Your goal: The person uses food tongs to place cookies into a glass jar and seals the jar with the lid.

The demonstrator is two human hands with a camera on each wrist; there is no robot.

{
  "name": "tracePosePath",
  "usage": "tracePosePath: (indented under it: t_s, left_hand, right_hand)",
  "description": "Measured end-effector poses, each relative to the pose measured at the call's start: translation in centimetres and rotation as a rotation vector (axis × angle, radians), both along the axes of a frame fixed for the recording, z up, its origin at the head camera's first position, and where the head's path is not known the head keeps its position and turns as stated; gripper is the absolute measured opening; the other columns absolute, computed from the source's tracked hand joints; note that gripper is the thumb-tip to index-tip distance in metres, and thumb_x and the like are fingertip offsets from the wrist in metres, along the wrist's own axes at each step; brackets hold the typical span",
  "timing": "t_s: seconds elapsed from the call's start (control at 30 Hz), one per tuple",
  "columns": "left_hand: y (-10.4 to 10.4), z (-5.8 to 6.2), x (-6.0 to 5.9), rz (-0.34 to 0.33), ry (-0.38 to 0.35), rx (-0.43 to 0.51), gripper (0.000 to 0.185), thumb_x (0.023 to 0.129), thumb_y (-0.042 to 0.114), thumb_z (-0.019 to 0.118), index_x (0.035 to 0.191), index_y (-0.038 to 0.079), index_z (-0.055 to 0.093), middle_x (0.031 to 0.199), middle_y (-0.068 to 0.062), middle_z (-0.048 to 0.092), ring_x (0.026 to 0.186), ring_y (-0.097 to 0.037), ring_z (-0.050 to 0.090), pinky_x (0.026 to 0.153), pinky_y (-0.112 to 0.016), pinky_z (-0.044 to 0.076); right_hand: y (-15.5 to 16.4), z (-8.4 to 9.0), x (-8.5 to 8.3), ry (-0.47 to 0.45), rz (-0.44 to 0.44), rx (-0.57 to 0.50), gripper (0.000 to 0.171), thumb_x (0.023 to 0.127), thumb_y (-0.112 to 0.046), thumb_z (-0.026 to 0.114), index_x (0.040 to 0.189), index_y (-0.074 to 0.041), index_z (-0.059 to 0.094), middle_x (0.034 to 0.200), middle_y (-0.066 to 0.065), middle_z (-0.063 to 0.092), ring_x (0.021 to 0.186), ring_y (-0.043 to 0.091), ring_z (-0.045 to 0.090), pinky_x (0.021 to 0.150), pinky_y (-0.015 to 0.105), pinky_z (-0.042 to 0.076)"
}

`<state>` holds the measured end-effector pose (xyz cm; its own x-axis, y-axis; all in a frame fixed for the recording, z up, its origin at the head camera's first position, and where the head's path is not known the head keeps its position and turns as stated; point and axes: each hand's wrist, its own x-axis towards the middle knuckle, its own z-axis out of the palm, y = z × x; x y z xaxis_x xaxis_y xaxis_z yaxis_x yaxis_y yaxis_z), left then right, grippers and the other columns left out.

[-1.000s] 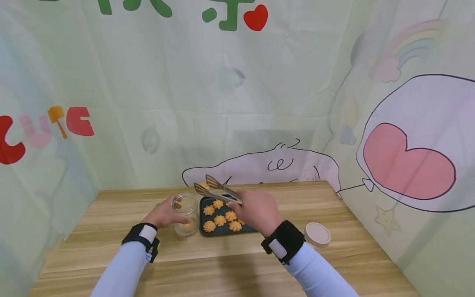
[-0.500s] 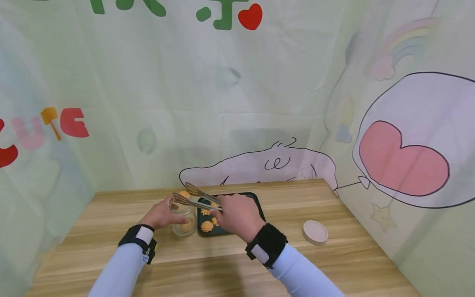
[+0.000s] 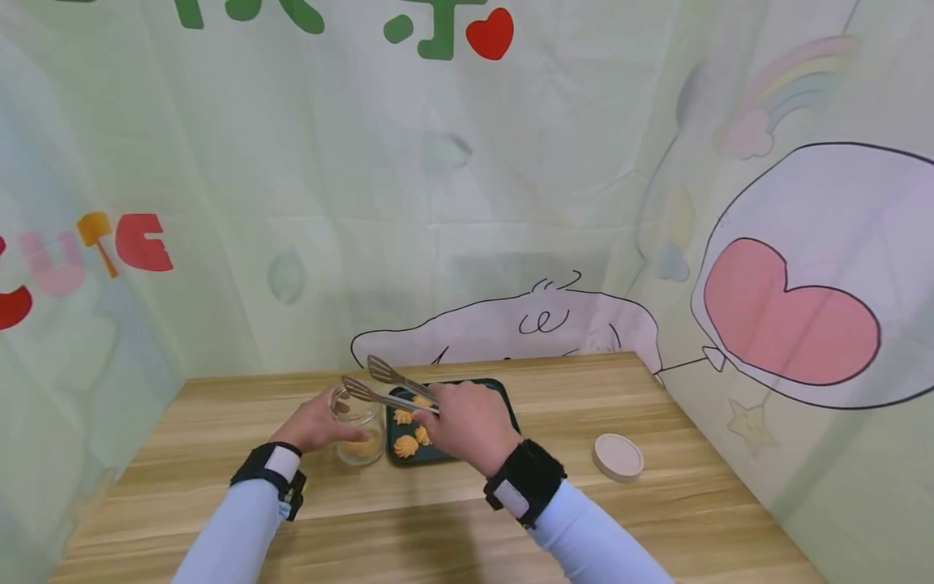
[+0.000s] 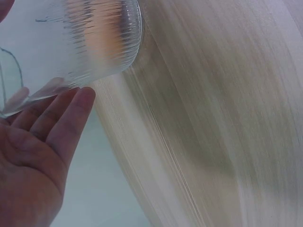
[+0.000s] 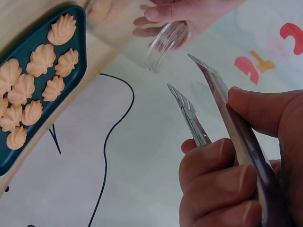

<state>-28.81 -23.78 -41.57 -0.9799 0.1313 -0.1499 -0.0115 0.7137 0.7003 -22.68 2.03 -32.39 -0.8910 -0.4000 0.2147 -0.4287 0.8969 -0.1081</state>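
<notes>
My left hand (image 3: 310, 423) grips a clear glass jar (image 3: 374, 419) near its neck, thumb on one side and fingers on the other. At the jar's bottom, piped cookies show as a blurred orange patch (image 4: 105, 33) through the ribbed glass; their number cannot be told. Above and right of the mouth, my right hand (image 3: 474, 426) holds metal tongs (image 5: 239, 137) with fingers curled round them. The tongs' slotted tips stand apart with nothing between them. Right of the jar lies a dark green tray (image 5: 81, 56) with several piped cookies (image 5: 41, 60), partly hidden by my right hand in the head view.
A round, pale pink lid (image 3: 618, 457) lies on the wooden table (image 3: 554, 519) at the right. Behind the table's back edge hangs a printed cloth backdrop (image 3: 306, 203), which also runs along both sides.
My right hand has moved left with the tongs, from over the tray to the jar. The cookie between the tips half a second ago has been let go. The left hand stays on the jar.
</notes>
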Motion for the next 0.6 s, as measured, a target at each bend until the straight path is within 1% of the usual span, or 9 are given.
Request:
tracePosePath:
  t_s: [0.1, 0.23, 0.33, 0.4, 0.47, 0.6]
  left_hand:
    - [-0.1, -0.1, -0.1, -0.003, 0.0, -0.004, 0.097, 0.073, 0.039, 0.084, 0.146, 0.0, 0.034, 0.137, -0.029, 0.053, 0.124, -0.047, 0.053, 0.097, -0.054, 0.049]
    - [-0.2, -0.2, -0.1, -0.01, 0.007, 0.002, 0.097, 0.073, 0.037, 0.084, 0.147, 0.0, 0.033, 0.138, -0.029, 0.053, 0.125, -0.047, 0.052, 0.097, -0.054, 0.048]
    - [-0.3, -0.2, -0.1, -0.013, 0.01, 0.004, 0.098, 0.073, 0.037, 0.085, 0.147, -0.001, 0.033, 0.138, -0.029, 0.053, 0.125, -0.047, 0.052, 0.098, -0.054, 0.049]
    - [-0.2, -0.1, 0.0, -0.019, 0.014, 0.002, 0.098, 0.073, 0.037, 0.085, 0.146, -0.002, 0.033, 0.137, -0.03, 0.053, 0.124, -0.047, 0.052, 0.097, -0.054, 0.048]
    - [-0.1, 0.0, 0.1, -0.02, 0.015, 0.006, 0.098, 0.073, 0.037, 0.085, 0.146, -0.002, 0.034, 0.137, -0.03, 0.052, 0.124, -0.048, 0.052, 0.098, -0.055, 0.048]
    - [0.2, 0.2, 0.2, -0.022, 0.018, 0.012, 0.096, 0.073, 0.036, 0.086, 0.145, -0.003, 0.035, 0.137, -0.032, 0.052, 0.125, -0.049, 0.051, 0.098, -0.056, 0.047]
  right_hand:
    - [0.3, 0.1, -0.1, 0.018, -0.007, -0.017, 0.036, 0.093, -0.047, 0.062, 0.101, -0.013, 0.072, 0.062, -0.004, 0.056, 0.049, 0.01, 0.047, 0.045, 0.026, 0.038]
    - [0.7, 0.1, -0.2, 0.013, -0.005, -0.064, 0.03, 0.092, -0.044, 0.064, 0.09, -0.014, 0.069, 0.058, -0.006, 0.05, 0.048, 0.01, 0.043, 0.043, 0.025, 0.034]
    - [1.2, 0.1, -0.4, -0.018, -0.018, -0.092, 0.029, 0.092, -0.043, 0.065, 0.087, -0.015, 0.067, 0.058, -0.006, 0.048, 0.049, 0.01, 0.043, 0.043, 0.026, 0.033]
    - [1.7, 0.2, -0.6, -0.033, -0.037, -0.102, 0.03, 0.092, -0.043, 0.064, 0.082, -0.016, 0.064, 0.057, -0.006, 0.046, 0.049, 0.011, 0.042, 0.043, 0.026, 0.032]
    - [2.3, 0.2, -0.8, -0.036, -0.055, -0.105, 0.03, 0.092, -0.042, 0.065, 0.077, -0.016, 0.061, 0.057, -0.006, 0.045, 0.049, 0.012, 0.041, 0.043, 0.027, 0.031]
    - [3.4, -0.1, -1.2, -0.044, -0.095, -0.104, 0.031, 0.093, -0.041, 0.064, 0.074, -0.017, 0.059, 0.057, -0.005, 0.043, 0.049, 0.013, 0.041, 0.044, 0.027, 0.03]
